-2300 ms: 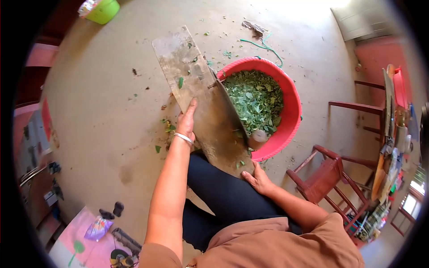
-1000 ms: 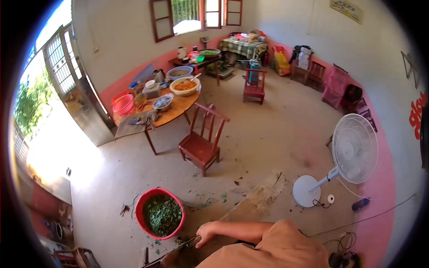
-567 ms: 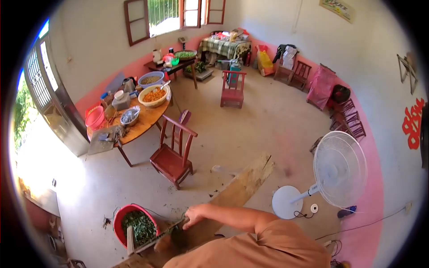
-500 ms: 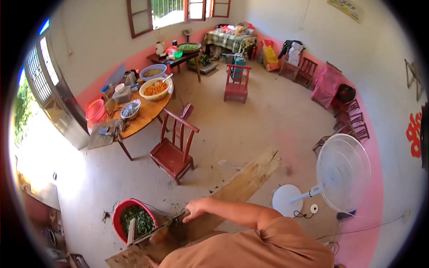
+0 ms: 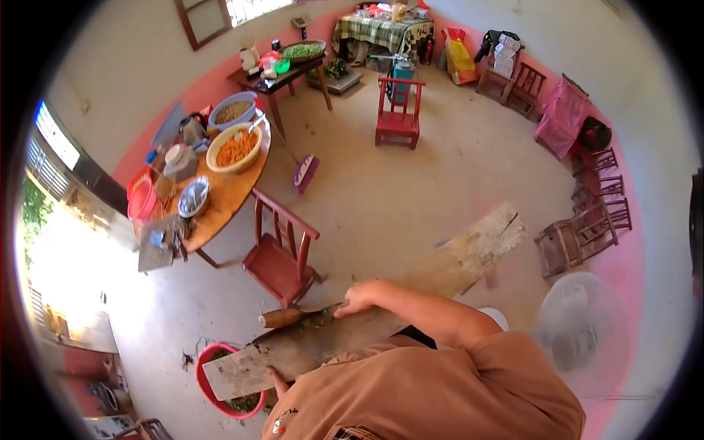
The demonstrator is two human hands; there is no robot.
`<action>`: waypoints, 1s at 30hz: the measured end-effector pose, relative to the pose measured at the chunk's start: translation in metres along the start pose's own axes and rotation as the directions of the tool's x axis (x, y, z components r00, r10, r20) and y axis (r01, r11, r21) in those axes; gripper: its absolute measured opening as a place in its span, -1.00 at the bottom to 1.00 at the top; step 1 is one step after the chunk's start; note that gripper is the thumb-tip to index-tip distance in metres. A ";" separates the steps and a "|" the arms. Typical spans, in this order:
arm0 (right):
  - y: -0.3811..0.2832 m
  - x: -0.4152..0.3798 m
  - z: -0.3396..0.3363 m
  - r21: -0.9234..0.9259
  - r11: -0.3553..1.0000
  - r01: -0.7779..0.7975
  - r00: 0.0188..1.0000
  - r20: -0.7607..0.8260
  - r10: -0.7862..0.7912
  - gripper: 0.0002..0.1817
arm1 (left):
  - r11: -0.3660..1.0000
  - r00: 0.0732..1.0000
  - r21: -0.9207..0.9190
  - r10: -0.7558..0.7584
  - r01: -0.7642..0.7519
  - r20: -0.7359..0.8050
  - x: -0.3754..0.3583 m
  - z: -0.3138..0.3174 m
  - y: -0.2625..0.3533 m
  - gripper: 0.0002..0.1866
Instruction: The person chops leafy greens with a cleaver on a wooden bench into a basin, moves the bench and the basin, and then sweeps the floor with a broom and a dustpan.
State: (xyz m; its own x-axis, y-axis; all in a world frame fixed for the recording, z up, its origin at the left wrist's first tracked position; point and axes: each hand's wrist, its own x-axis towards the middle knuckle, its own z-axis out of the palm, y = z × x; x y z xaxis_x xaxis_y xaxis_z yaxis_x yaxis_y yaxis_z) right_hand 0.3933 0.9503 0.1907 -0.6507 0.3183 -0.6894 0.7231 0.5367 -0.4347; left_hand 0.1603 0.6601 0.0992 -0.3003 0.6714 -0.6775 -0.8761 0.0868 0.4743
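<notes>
A long worn wooden plank point(image 5: 290, 356) lies slantwise before me, its near left end over a red basin point(image 5: 203, 381) of green leaves. On the plank's far edge rests a knife point(image 5: 281, 317) with a thick wooden handle pointing left and a dark blade, green scraps beside it. My right hand point(image 5: 357, 299) is closed at that far edge, its fingertips right by the blade's end. At the near edge my left hand point(image 5: 277, 381) grips the plank; most of its fingers are hidden beneath and behind my shirt.
A red wooden chair point(image 5: 282, 260) stands just beyond the plank, with a round table point(image 5: 238, 194) of bowls behind it. A white fan point(image 5: 579, 323) is at my right. Further away are another red chair point(image 5: 400, 117), a purple broom head point(image 5: 306, 174) and wooden chairs along the wall.
The plank has shifted away and to the right, its left end now covering part of the basin. Both hands moved with it, and the knife now shows its handle clearly. My view has tilted.
</notes>
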 end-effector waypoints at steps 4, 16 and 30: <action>0.091 0.018 -0.048 0.012 1.000 -0.012 1.000 0.030 0.011 -0.03 | 1.000 1.000 -0.001 -0.007 0.007 0.012 0.050 0.077 -0.049 -0.21; 0.400 -0.039 -0.232 0.025 0.999 -0.028 0.982 0.188 0.023 -0.06 | 0.992 0.995 -0.107 -0.069 0.061 -0.072 0.171 0.336 -0.254 -0.20; 0.755 -0.090 -0.353 0.358 0.901 -0.243 0.969 0.045 0.244 -0.03 | 0.950 0.964 0.167 -0.266 0.265 -0.014 0.375 0.704 -0.371 -0.14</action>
State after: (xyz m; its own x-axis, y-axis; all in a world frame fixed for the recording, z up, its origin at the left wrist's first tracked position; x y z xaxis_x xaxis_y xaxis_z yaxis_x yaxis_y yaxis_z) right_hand 0.9159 1.6033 0.1288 -0.4437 0.4039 -0.8000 0.8932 0.1262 -0.4317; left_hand 0.6386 1.3973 0.0647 -0.0612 0.6140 -0.7869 -0.8488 0.3828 0.3647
